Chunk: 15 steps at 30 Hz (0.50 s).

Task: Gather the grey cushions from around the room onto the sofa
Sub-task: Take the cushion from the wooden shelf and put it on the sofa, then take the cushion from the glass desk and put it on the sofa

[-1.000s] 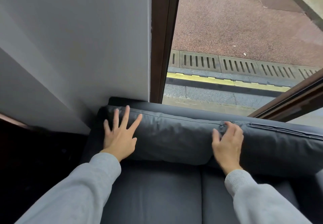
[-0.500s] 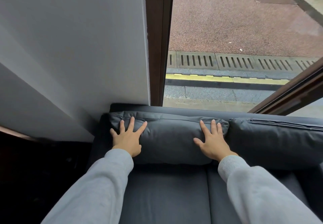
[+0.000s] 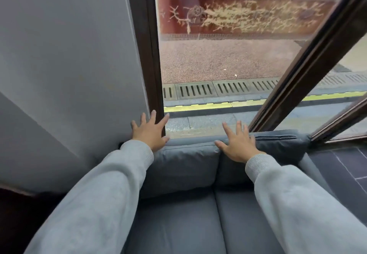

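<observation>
Reaching across mid-frame, a person in grey sleeves (image 3: 111, 184) spreads both hands wide over the back of the sofa (image 3: 178, 226), gripping nothing. The left hand (image 3: 150, 132), fingers splayed, sits at the top left corner of a grey cushion (image 3: 184, 166). The right hand (image 3: 237, 144) lies flat on the top edge of a second grey cushion (image 3: 282, 148), just right of where the two meet. Both cushions stand upright against the sofa back, below a dark window frame (image 3: 151, 55), with a drain grate (image 3: 198, 90) outside.
</observation>
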{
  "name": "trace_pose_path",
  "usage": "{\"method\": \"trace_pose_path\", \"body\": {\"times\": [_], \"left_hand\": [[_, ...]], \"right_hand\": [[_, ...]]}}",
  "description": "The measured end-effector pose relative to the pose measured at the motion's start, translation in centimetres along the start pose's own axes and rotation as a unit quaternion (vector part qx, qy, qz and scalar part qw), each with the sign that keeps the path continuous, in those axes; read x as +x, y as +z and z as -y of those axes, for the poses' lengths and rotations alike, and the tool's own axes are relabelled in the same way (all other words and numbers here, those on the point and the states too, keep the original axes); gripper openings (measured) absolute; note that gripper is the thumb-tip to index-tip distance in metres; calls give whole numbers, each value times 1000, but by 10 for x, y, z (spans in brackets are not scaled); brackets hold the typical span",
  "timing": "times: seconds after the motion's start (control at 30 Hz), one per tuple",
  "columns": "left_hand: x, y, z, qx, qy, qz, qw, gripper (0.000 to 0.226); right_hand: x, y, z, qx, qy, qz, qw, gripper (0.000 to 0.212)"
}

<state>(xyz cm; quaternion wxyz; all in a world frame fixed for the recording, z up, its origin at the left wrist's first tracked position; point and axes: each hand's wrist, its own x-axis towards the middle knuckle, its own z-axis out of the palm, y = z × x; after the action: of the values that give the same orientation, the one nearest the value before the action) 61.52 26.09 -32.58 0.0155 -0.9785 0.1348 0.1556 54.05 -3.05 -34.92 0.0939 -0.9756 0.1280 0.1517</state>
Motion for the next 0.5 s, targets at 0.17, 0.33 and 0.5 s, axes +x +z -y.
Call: {"method": "trace_pose_path", "body": {"times": [0.17,0.33,0.5], "left_hand": [[-30,-126,-68,2,63,-89,994,80],[-83,-230,-149,6,127,-149,981,81],[-147,-305,-234,-15,194,-205,959,82]], "right_hand": [[-63,-123,-41,-5,26,-95,995,82],[-141,-236,-96,-8,82,-180,980,84],[-241,-317,-152,-2,140,-255,957,82]]}}
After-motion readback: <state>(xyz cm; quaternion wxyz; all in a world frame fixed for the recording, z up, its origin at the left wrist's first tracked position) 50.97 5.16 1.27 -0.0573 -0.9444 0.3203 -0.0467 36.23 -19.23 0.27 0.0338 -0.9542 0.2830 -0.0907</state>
